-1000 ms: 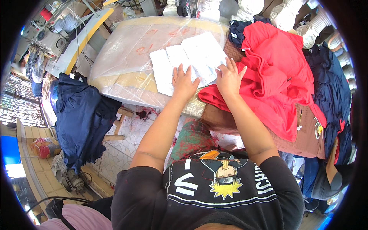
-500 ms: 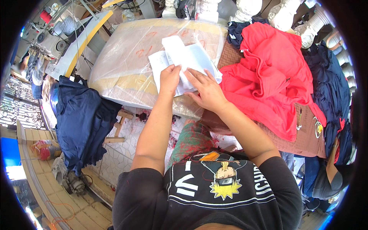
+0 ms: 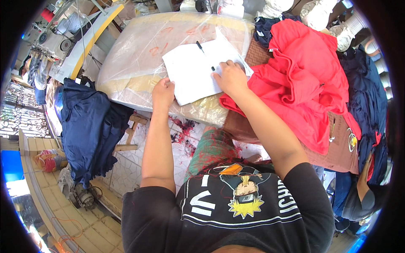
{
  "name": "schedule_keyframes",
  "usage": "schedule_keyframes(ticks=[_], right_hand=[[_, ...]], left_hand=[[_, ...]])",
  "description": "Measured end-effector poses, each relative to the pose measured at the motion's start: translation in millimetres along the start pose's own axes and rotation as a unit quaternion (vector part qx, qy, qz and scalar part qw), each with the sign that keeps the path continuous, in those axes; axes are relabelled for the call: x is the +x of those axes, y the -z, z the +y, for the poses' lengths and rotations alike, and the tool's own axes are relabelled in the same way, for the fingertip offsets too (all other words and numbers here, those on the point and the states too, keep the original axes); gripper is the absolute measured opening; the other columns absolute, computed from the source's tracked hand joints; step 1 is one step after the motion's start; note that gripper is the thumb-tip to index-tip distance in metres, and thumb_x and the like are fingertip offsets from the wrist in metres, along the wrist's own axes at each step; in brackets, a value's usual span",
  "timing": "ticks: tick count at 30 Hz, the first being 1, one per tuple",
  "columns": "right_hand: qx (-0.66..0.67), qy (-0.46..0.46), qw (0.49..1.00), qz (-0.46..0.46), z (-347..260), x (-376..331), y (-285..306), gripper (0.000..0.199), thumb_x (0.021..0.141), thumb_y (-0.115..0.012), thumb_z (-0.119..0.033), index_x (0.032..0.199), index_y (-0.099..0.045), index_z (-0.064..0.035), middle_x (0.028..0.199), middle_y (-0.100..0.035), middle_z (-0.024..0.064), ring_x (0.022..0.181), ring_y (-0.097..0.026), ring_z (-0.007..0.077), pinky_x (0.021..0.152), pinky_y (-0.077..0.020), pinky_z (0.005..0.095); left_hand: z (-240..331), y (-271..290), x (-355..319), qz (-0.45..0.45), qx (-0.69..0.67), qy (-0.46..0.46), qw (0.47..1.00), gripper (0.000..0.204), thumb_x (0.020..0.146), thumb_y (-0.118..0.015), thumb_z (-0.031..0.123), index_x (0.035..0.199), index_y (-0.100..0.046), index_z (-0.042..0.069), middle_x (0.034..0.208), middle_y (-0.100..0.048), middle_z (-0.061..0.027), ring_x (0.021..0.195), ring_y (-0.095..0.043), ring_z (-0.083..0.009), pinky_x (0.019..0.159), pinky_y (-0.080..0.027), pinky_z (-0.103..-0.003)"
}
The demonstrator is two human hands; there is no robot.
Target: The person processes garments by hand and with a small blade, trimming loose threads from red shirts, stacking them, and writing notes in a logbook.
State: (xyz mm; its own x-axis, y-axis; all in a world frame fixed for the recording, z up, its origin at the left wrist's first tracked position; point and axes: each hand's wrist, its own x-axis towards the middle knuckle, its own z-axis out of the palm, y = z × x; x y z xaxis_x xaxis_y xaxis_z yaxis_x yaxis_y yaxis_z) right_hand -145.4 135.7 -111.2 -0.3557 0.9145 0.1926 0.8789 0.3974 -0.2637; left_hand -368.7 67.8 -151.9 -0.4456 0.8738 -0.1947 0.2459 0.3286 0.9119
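Paper (image 3: 190,76) is lying at upper centre of the head view, on a plastic-wrapped bundle (image 3: 130,55), with a black-ended pen (image 3: 202,49) resting on it. The left hand (image 3: 163,92) is resting, fingers curled, at the paper's left edge; whether it is gripping cannot be told. The right hand (image 3: 233,78) is lying loosely open across its right side. Red cloth (image 3: 306,69) is lying at upper right.

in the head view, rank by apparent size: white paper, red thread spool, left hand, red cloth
Largest to smallest:
1. red cloth
2. white paper
3. left hand
4. red thread spool
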Motion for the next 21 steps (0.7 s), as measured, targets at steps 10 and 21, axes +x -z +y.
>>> schedule_keyframes(ticks=[10, 21], right_hand=[[0.062, -0.003, 0.998, -0.021, 2, 52, -28, 0.026, 0.082, -0.059, -0.023, 0.091, -0.064, 0.0007, 0.095, -0.064, 0.0195, 0.087, -0.064, 0.0336, 0.079, -0.0513, 0.0429], [0.494, -0.199, 0.844, -0.067, 9, 68, -33, 0.012, 0.087, -0.059, -0.01, 0.087, -0.06, 0.0012, 0.071, -0.067, 0.01, 0.053, -0.064, 0.0162, 0.049, -0.0486, 0.0277]], left_hand=[[75, -85, -44, 0.01, 0.192, -0.405, 0.894, 0.06, 0.088, -0.057, 0.024, 0.133, -0.036, -0.008, 0.133, -0.042, -0.0275, 0.122, -0.042, -0.0416, 0.103, -0.033, -0.044], [26, -94, -45, -0.017, 0.325, -0.351, 0.878, 0.057, 0.086, -0.061, 0.032, 0.129, -0.047, -0.003, 0.138, -0.04, -0.0193, 0.129, -0.036, -0.0358, 0.104, -0.031, -0.046]])
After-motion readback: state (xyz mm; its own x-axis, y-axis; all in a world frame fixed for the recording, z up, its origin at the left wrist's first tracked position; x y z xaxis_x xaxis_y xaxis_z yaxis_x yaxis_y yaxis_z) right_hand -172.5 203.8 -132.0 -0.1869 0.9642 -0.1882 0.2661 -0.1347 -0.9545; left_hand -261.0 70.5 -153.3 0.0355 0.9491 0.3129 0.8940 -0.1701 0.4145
